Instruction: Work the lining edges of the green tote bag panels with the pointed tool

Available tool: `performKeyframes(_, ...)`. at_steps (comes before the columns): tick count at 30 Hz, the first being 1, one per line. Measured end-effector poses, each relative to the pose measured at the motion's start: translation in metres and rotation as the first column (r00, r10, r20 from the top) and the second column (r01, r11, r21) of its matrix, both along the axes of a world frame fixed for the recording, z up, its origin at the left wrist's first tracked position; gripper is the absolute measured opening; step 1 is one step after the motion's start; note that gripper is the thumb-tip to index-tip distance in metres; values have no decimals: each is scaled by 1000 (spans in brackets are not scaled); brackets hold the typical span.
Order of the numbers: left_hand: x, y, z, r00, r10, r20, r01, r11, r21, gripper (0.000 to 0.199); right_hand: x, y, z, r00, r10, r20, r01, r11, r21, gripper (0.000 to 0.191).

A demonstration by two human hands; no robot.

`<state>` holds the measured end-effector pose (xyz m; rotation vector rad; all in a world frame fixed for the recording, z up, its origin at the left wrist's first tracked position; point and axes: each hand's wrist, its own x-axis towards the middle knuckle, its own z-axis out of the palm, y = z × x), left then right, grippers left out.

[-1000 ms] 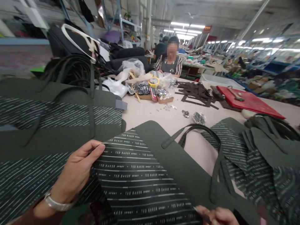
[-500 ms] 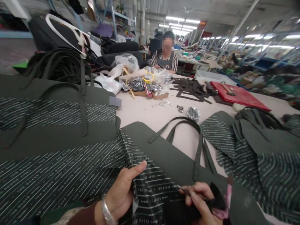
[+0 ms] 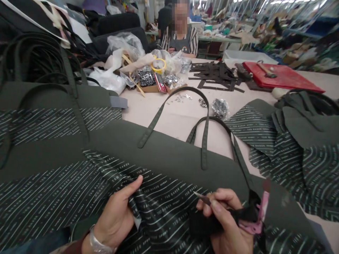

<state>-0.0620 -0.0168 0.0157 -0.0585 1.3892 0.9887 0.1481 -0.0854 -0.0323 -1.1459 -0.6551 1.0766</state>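
Note:
My left hand (image 3: 116,215) is closed around the edge of a dark striped lining (image 3: 159,197), its thumb on top of the cloth. The lining belongs to a dark green bag panel (image 3: 169,148) with a looped strap handle (image 3: 205,130) standing up from it. In my right hand (image 3: 227,222) are scissors (image 3: 261,211) with pink handles, gripped near the blades, their pointed tip just over the lining. Black material wraps part of them. Whether the tip touches the cloth I cannot tell.
Stacked bag panels (image 3: 47,148) lie to the left, others (image 3: 312,127) to the right. Further back are a bag of metal fittings (image 3: 219,108), dark strips (image 3: 217,74), yellow tape (image 3: 158,64) and a hammer (image 3: 266,70) on a red board (image 3: 291,79). A person (image 3: 180,38) sits opposite.
The view has tilted down. My left hand has moved left with the lining, which is spread wider. The panel's front strap handle now stands higher and farther left. The scissors remain in my right hand.

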Motion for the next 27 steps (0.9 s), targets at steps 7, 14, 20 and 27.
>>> performKeyframes(7,8,-3,-9,999,-35,18,36,999,-26,11,-26,18,-7,994,-27,101,43,987,-155,20)
performKeyframes(14,16,3,-7,991,43,128,-36,998,-56,19,-36,31,-16,984,25,178,-9,996,-87,15)
performKeyframes(20,19,15,-9,954,-100,282,101,995,10,18,-50,32,-9,990,-48,130,70,982,-174,14)
performKeyframes(27,9,13,-16,967,-244,72,245,970,1,23,-55,37,2,995,-63,73,77,972,-221,15)
